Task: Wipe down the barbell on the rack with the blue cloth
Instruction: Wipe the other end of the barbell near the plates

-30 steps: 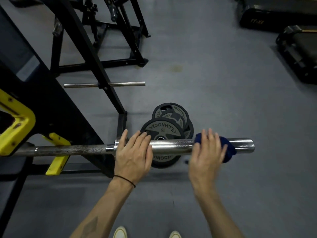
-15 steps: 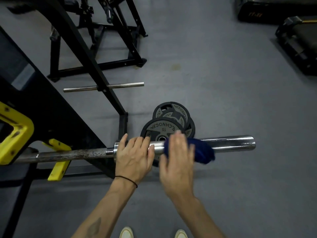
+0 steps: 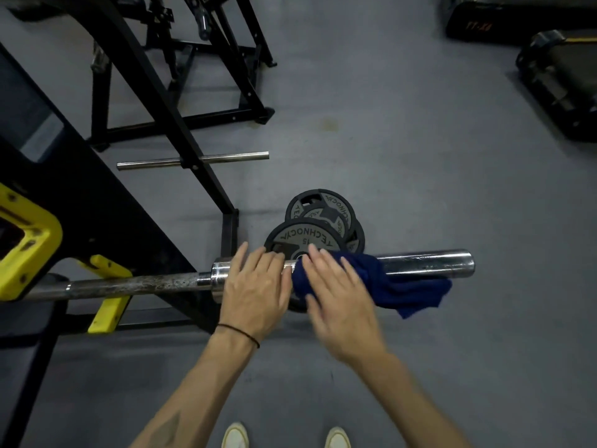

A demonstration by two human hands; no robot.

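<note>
Flat fingers of the right hand [image 3: 339,305] press the blue cloth [image 3: 397,286] onto the barbell [image 3: 426,261] sleeve, mid-frame; nothing is clenched.

The sleeve is also steadied by the left hand [image 3: 255,292], laid open just beside the cloth. Weight plates [image 3: 319,224] are stacked on the floor behind the bar. The black rack [image 3: 106,202] with yellow hooks [image 3: 29,240] occupies the left of the frame.

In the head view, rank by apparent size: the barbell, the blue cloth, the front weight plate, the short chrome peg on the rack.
1. barbell
2. blue cloth
3. front weight plate, partly hidden, so unsure against the cloth
4. short chrome peg, farther off
</note>
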